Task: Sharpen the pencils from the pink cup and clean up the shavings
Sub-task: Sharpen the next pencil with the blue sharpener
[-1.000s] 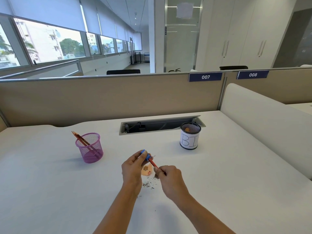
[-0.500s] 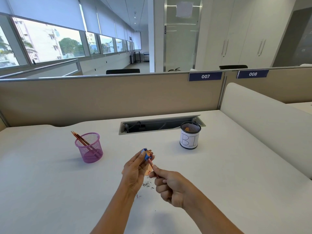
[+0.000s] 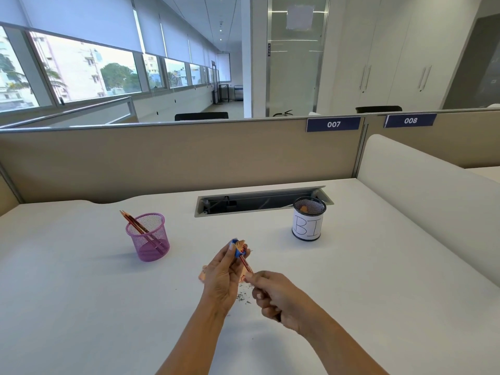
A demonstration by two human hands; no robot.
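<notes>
The tip of the pencil (image 3: 246, 263) is hidden inside the blue sharpener (image 3: 237, 248). Its back end is hidden inside the right hand (image 3: 281, 299). The left hand (image 3: 223, 277) covers most of the sharpener and part of the shavings (image 3: 203, 274) on the desk. The bits of dust (image 3: 243, 295) are too small to tell apart. Both arms are cut off by the bottom edge. The black cup (image 3: 308, 220) has something orange inside, too small to tell.
</notes>
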